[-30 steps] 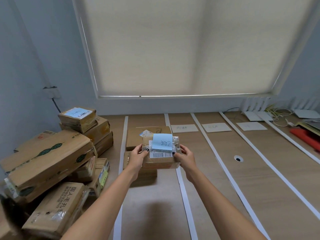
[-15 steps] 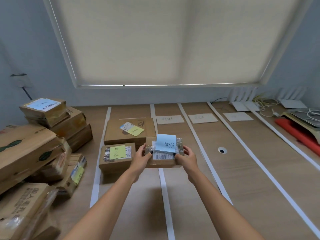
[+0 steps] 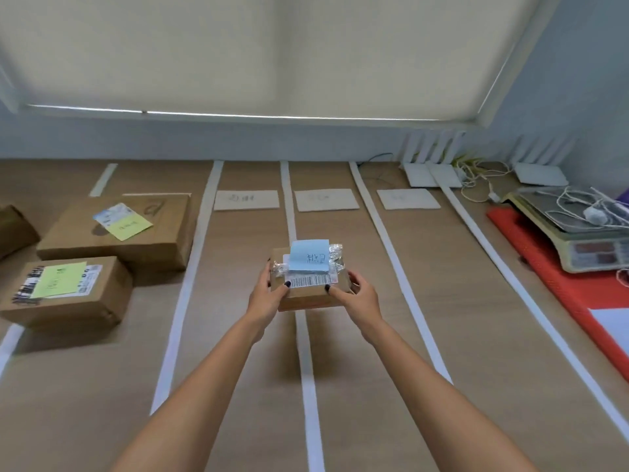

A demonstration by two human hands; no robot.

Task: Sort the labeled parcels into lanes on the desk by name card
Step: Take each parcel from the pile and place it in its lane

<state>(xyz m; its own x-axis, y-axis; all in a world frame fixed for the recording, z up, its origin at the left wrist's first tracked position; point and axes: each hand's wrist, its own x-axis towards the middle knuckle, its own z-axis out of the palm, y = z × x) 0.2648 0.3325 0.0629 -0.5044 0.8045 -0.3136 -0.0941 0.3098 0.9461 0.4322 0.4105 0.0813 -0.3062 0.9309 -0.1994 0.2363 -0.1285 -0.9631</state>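
Head view: since 1 s ago the view has swung right. The small box [image 3: 308, 279], clamped between left hand [image 3: 267, 294] and right hand [image 3: 357, 298], now hangs above the tape line [image 3: 308, 362] between 2 lanes, likely bound for a lane right of it. Leftmost lane holds 2 parcels: big box [image 3: 115, 233], green-note box [image 3: 64, 291]. Lanes with name cards [image 3: 245, 200] lie bare.

Cream roller blind [image 3: 272, 52] covering wide window, daylight leaking along its lower edge. Pale blue-grey wall [image 3: 585, 73] running behind and rising at right. Wood-grain desk [image 3: 476, 352] spreading across the foreground.
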